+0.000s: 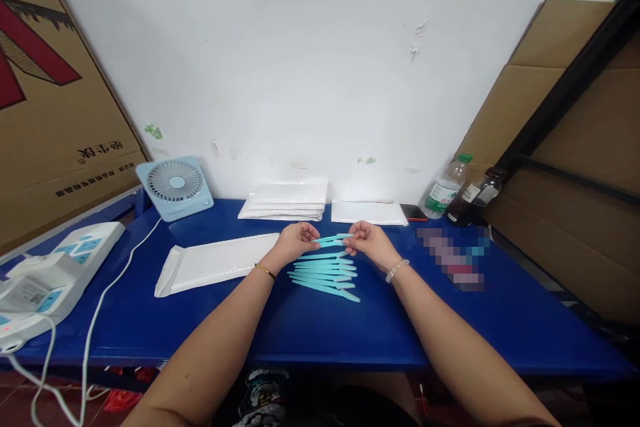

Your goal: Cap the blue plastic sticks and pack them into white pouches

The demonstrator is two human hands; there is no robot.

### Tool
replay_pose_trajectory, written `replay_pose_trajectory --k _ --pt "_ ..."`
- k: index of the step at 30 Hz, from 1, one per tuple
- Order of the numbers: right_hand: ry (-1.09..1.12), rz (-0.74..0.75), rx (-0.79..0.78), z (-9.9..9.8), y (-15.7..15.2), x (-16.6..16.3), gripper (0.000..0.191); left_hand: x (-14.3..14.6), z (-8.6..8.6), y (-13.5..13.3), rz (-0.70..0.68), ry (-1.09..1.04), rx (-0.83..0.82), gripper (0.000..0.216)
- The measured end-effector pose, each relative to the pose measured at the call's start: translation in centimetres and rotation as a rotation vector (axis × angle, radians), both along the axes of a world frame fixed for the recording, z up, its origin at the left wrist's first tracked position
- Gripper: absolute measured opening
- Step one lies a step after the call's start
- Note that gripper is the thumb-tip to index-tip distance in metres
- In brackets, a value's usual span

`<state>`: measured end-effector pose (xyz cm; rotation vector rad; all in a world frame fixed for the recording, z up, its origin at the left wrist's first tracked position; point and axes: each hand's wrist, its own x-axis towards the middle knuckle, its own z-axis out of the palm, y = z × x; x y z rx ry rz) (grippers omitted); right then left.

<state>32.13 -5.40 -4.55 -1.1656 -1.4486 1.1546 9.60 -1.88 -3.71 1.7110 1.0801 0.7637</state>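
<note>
My left hand (296, 240) and my right hand (369, 244) are both closed on a thin light-blue plastic stick (334, 239), one at each end, just above the blue table (500, 320). Below the hands several more light-blue sticks (325, 275) lie side by side in a row on the table. A flat white pouch (215, 263) lies open-ended to the left of my left hand.
A small blue desk fan (175, 187) stands at the back left, with a white power strip (55, 273) and cable at the left edge. Stacks of white pouches (287, 200) lie against the wall. Two bottles (447, 188) stand back right beside leaning cardboard (560, 147).
</note>
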Motion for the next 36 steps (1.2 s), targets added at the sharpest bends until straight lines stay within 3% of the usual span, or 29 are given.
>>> replay_pose_trajectory --k 4,6,8,11,12,14,18,20,24,27,31,34,36 --pt "-0.464 -0.048 0.24 0.0 -0.3 0.3 0.043 0.0 -0.1 -0.3 -0.043 0.254 0.24 0.016" --pt "-0.674 0.02 0.325 0.3 -0.8 0.2 0.057 -0.1 0.0 -0.5 -0.095 0.379 0.337 0.017" --pt "-0.813 0.149 0.316 0.6 -1.6 -0.2 0.078 -0.3 0.2 -1.1 -0.158 0.483 0.401 0.033" --pt "-0.953 0.296 0.278 1.2 -3.2 -1.0 0.1 -0.5 0.7 -2.4 -0.266 0.618 0.47 0.076" --pt "-0.982 0.314 0.279 1.3 -3.9 -1.3 0.098 -0.5 0.8 -2.9 -0.295 0.657 0.478 0.083" --pt "-1.02 0.315 0.31 1.6 -5.2 -1.9 0.08 -0.2 1.0 -4.2 -0.32 0.718 0.483 0.078" --pt "-1.105 0.278 0.435 1.4 -7.7 -2.9 0.028 0.7 0.9 -7.0 -0.326 0.81 0.559 0.033" --pt "-1.17 0.25 0.465 1.1 -8.4 -3.2 0.019 1.4 0.8 -8.3 -0.302 0.878 0.613 0.023" --pt "-1.285 0.284 0.452 0.9 -8.4 -3.7 0.02 2.8 0.8 -10.1 -0.225 0.978 0.62 0.023" --pt "-1.35 0.328 0.424 1.2 -8.1 -4.1 0.024 3.5 0.6 -10.7 -0.171 0.964 0.611 0.022" --pt "-1.381 0.217 0.458 2.5 -9.0 -4.2 0.026 3.1 0.6 -11.1 -0.062 0.929 0.624 0.026" --pt "-1.195 0.095 0.556 4.8 -10.5 -3.2 0.031 2.4 1.0 -11.6 0.034 0.839 0.593 0.026" --pt "-0.904 0.027 0.633 6.9 -11.3 -2.5 0.047 2.5 1.3 -11.9 0.094 0.683 0.583 0.021"
